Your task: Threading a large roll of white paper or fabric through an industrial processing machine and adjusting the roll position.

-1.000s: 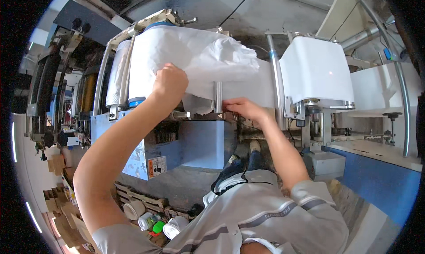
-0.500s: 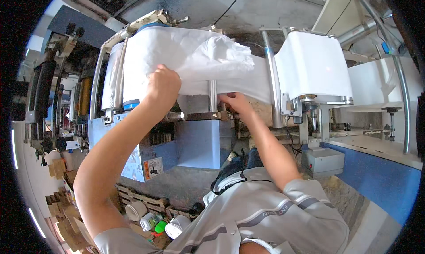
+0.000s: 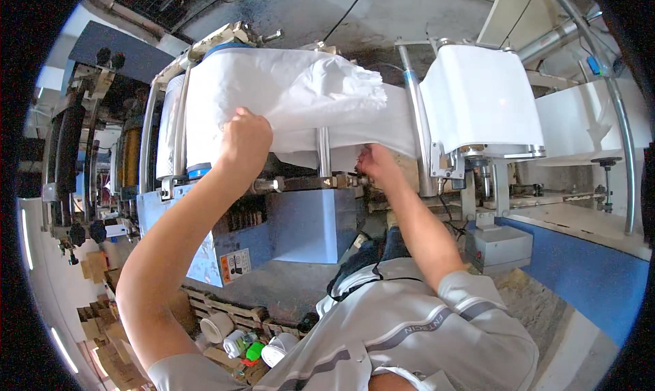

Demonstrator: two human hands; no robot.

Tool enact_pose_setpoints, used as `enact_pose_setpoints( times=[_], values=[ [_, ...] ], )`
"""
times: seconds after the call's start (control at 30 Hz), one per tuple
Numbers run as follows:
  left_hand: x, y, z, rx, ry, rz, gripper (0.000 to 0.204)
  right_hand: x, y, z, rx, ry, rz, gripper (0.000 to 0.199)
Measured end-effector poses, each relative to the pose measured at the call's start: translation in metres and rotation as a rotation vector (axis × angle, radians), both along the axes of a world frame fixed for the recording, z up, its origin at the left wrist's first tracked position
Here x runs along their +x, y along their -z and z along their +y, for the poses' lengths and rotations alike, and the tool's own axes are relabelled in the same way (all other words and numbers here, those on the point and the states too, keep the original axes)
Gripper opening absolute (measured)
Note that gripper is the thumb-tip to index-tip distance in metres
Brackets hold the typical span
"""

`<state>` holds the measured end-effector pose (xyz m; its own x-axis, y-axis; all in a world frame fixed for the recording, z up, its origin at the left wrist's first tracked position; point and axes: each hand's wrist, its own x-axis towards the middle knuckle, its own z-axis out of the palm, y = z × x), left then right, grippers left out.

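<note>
Head view, read from left to right, with a dark fisheye rim cutting off every edge. At far left stand dark rollers [image 3: 68,159] on a machine frame, too shadowed to make out in detail. Below them, near the bottom left, lie cardboard pieces [image 3: 102,323] and a few small white tubs [image 3: 228,336] on the floor, partly cut off by your arm.

Your left hand [image 3: 244,142] reaches up from your bare forearm and presses against a wide white plastic sheet [image 3: 286,94]. Its fingers are curled together into the film, gripping a fold; the fingertips themselves are hidden behind the knuckles. The sheet hangs over the top of a blue machine body [image 3: 307,220], bunched and wrinkled at its middle, then runs right toward a second white roll [image 3: 477,94].

A vertical metal rod [image 3: 323,152] stands between your two hands, in front of the sheet.

Your right hand [image 3: 375,166] sits just under the sheet's lower edge, beside a metal bar. I cannot tell whether its fingers are apart or closed on anything, because the hand is turned away and shaded.

Your grey striped shirt [image 3: 409,329] fills the lower middle. At far right, a blue-sided surface [image 3: 580,268] curves off into the dark rim.
</note>
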<state>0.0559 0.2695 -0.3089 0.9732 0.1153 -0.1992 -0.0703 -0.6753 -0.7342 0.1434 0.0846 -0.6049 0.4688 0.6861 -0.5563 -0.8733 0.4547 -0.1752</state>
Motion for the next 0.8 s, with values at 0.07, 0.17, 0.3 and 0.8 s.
enact_pose_setpoints(
  times=[0.07, 0.17, 0.3, 0.8],
  values=[
    [-0.009, -0.006, 0.006, -0.011, -0.041, 0.018, 0.022, -0.016, -0.051, 0.002, -0.188, -0.079, -0.078, 0.011],
    [0.000, -0.002, 0.000, 0.020, 0.000, 0.010, 0.033, -0.007, -0.011, -0.006, -0.243, -0.197, -0.286, 0.010],
    [-0.008, -0.001, 0.006, 0.045, -0.007, 0.020, 0.049, -0.004, -0.018, 0.015, -0.249, 0.167, -0.013, 0.007],
    [0.000, -0.026, -0.019, -0.167, -0.134, 0.087, 0.062, -0.023, -0.110, -0.075, -0.773, -0.233, -1.299, 0.035]
  ],
)
